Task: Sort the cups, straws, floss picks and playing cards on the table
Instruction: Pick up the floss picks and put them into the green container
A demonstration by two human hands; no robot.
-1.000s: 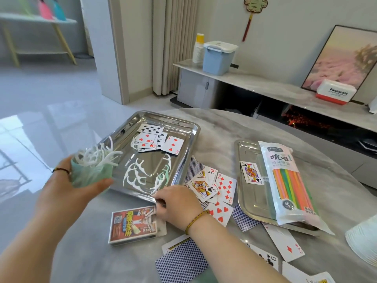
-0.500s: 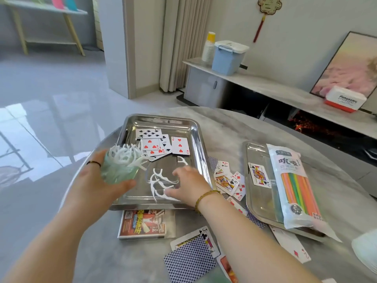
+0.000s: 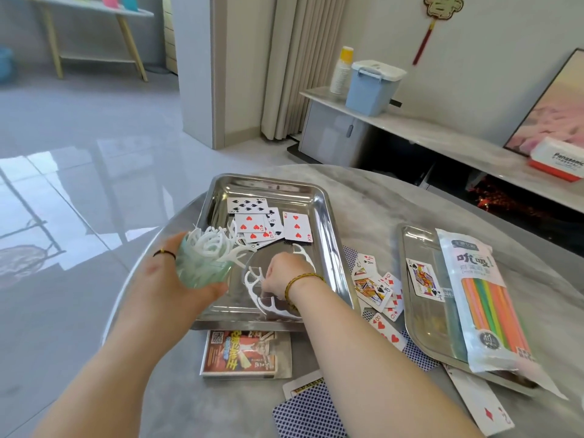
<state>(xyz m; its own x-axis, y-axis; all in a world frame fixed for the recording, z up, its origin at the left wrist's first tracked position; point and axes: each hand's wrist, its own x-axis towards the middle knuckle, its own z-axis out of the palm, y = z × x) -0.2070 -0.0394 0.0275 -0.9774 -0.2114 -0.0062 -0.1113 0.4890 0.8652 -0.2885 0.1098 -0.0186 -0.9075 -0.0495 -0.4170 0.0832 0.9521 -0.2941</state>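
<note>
My left hand (image 3: 172, 281) grips a pale green cup (image 3: 202, 270) stuffed with white floss picks, held over the left edge of the left steel tray (image 3: 328, 222). My right hand (image 3: 282, 275) reaches into that tray and pinches at loose white floss picks (image 3: 252, 284) lying on its floor. Several face-up playing cards (image 3: 268, 224) lie at the tray's far end. More loose cards (image 3: 379, 290) are scattered on the table between the two trays. A bag of coloured straws (image 3: 486, 298) lies in the right tray (image 3: 410, 248) beside one card.
A card box (image 3: 241, 354) lies on the marble table just in front of the left tray. Face-down cards (image 3: 308, 409) lie near the table's front edge. A low sideboard with a blue bin (image 3: 371, 86) and a stack of cups (image 3: 341, 71) stands behind.
My right hand moved from the tray's near edge into the tray onto the floss picks. My left hand brought the cup nearer over the tray. The view shifted forward.
</note>
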